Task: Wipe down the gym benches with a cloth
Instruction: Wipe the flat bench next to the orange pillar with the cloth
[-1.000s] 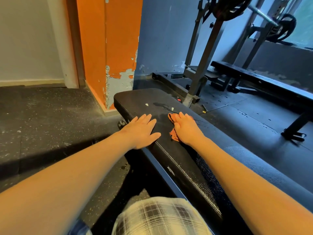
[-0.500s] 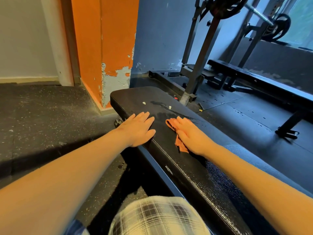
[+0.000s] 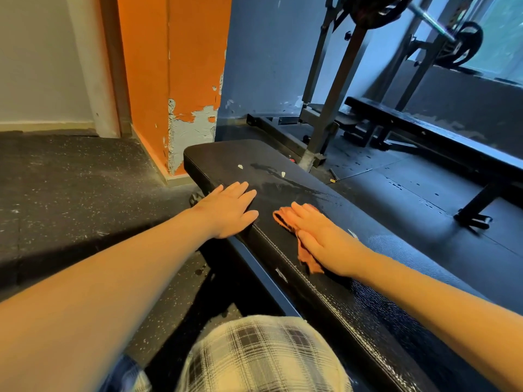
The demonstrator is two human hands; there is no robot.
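Right hand (image 3: 325, 239), fingers straight, presses the orange cloth (image 3: 283, 219) flat on the bench pad (image 3: 215, 157). White flecks (image 3: 240, 166), perhaps paint chips, lie beyond it along the pad's length. Left hand (image 3: 229, 210) rests flat and empty on the pad's left edge.

**Both hands flat on the black bench, cloth under the right**

The left hand (image 3: 229, 210) lies flat, fingers (image 3: 240, 188) straight, on the left edge of the black padded bench (image 3: 215, 155). Near it but not touching, the right hand (image 3: 322, 240) presses an orange cloth (image 3: 283, 219) against the pad. The cloth shows past the fingertips and along the thumb side. A wet streak (image 3: 285, 183) and two pale flecks (image 3: 240, 166) lie beyond the hands. An orange pillar (image 3: 175, 66) with peeling paint stands behind the bench's far end. To the right stand a steel rack (image 3: 334, 94) carrying a weight plate (image 3: 376, 8) and a second bench (image 3: 424, 134). Plaid fabric (image 3: 263, 355) fills the lower edge.
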